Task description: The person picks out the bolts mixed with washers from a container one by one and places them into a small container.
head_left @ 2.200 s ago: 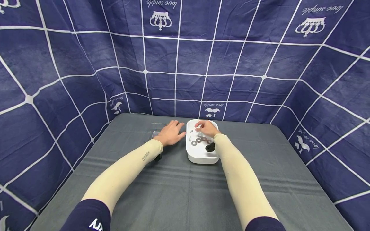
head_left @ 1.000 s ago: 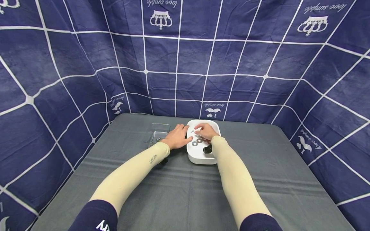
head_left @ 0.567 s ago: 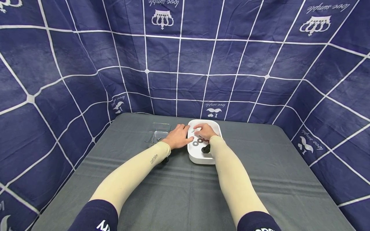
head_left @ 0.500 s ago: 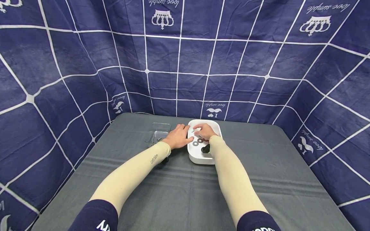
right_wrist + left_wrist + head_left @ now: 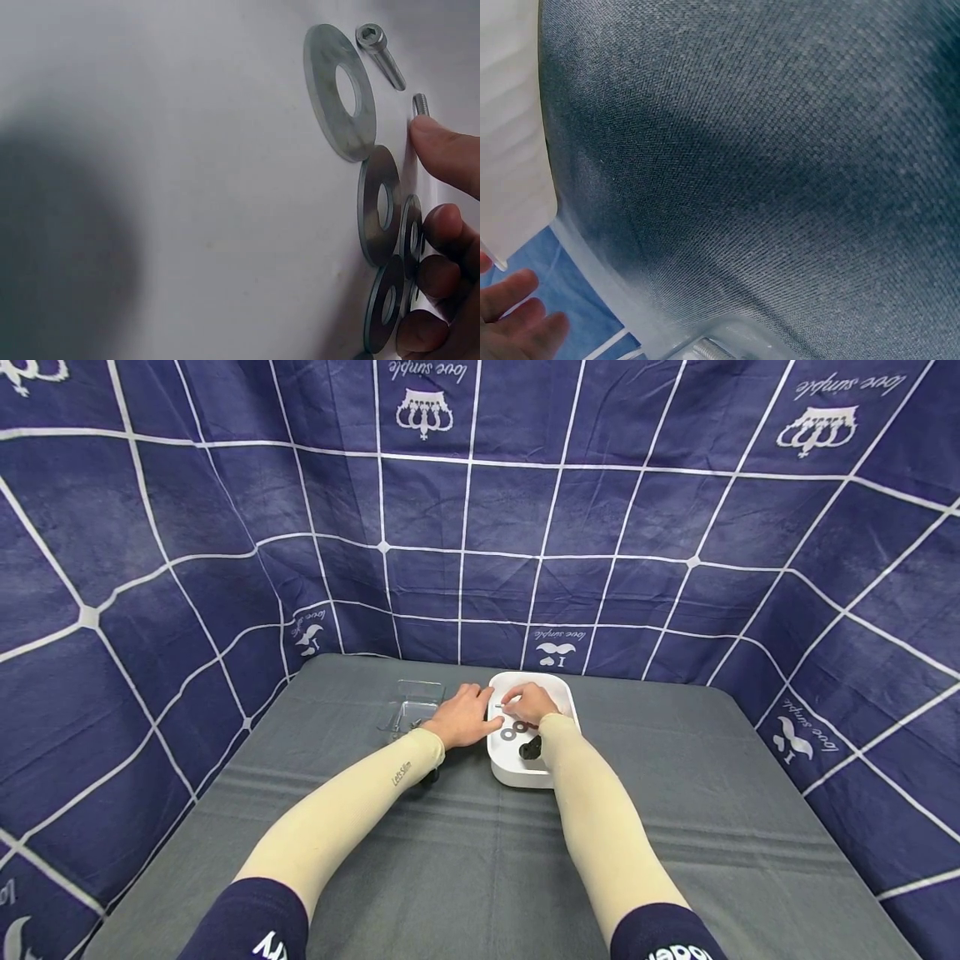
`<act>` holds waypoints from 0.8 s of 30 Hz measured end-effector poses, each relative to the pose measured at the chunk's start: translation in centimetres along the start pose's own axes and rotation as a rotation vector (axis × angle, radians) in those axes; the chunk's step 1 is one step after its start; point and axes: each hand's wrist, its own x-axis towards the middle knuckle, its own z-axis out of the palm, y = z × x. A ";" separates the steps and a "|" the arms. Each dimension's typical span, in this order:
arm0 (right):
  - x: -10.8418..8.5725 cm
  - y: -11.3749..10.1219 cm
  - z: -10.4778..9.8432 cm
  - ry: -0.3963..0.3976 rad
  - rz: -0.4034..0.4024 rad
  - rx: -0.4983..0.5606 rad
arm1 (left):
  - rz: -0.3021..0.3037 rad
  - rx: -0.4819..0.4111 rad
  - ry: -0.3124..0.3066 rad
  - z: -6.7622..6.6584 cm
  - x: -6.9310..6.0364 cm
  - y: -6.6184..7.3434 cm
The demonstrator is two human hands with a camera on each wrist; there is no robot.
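My right hand [image 5: 531,703] reaches into a white tray [image 5: 525,777], and its thumb and index finger pinch a small screw [image 5: 421,103], whose threaded end shows past the thumb. Several flat metal washers [image 5: 379,206] lie in a row under and beside the curled fingers. A socket-head screw [image 5: 381,56] lies near the largest washer [image 5: 325,90]. At the tray's left rim is my left hand [image 5: 463,717], its fingers loosely spread and holding nothing. The left thumb overlaps the tray edge; whether it touches is unclear.
Left of the tray stands a clear plastic box [image 5: 411,717] with its lid raised and metal screws [image 5: 711,349] inside. A grey cloth [image 5: 450,860] covers the table. Blue patterned curtains [image 5: 495,510] enclose the back and sides.
The left hand has moved right, from beside the box to the tray's left rim. The right thumb and index finger have come down and together on a screw in the tray.
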 end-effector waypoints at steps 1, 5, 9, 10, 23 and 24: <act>0.0 0.0 0.1 0.005 0.000 -0.001 | 0.000 0.001 0.001 0.0 0.0 0.0; 0.1 0.1 0.1 0.014 -0.002 -0.006 | -0.003 0.001 0.005 0.2 0.0 0.0; 0.2 0.0 0.0 0.012 0.006 -0.005 | -0.009 0.004 0.005 0.3 0.2 0.0; 0.1 0.0 -0.1 0.010 0.009 -0.009 | -0.010 0.005 0.006 0.3 0.3 0.0; -0.1 -0.2 0.0 0.010 0.029 -0.005 | -0.010 0.004 0.005 0.2 0.0 0.1; -0.1 -0.2 0.1 0.012 0.026 -0.006 | -0.009 0.004 0.006 0.2 0.0 0.0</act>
